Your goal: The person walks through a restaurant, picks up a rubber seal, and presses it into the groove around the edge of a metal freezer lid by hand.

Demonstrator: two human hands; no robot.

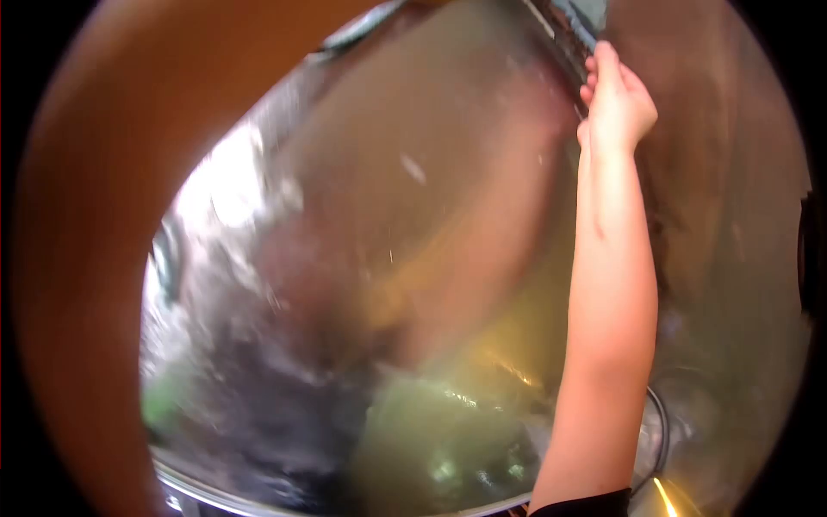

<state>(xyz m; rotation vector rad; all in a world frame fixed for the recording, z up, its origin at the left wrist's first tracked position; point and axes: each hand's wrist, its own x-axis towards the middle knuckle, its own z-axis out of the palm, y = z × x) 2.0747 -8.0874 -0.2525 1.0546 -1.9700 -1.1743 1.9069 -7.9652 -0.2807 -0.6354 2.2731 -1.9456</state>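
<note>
My right hand is raised at the upper right with its fingers curled closed. It is at the dark edge of a large shiny metal surface, beside a blue-grey strip. What lies inside the fingers is hidden. A blurred arm, very close to the camera, fills the left side and arches over the top; my left hand itself is out of the picture. The metal surface carries smeared reflections, one of them shaped like the bent right arm.
A bright curved metal rim runs along the bottom. A dark thin cable or hose bends beside my right elbow. Brownish metal stands on the right, with a dark fitting at its far edge. A bluish object shows at the top.
</note>
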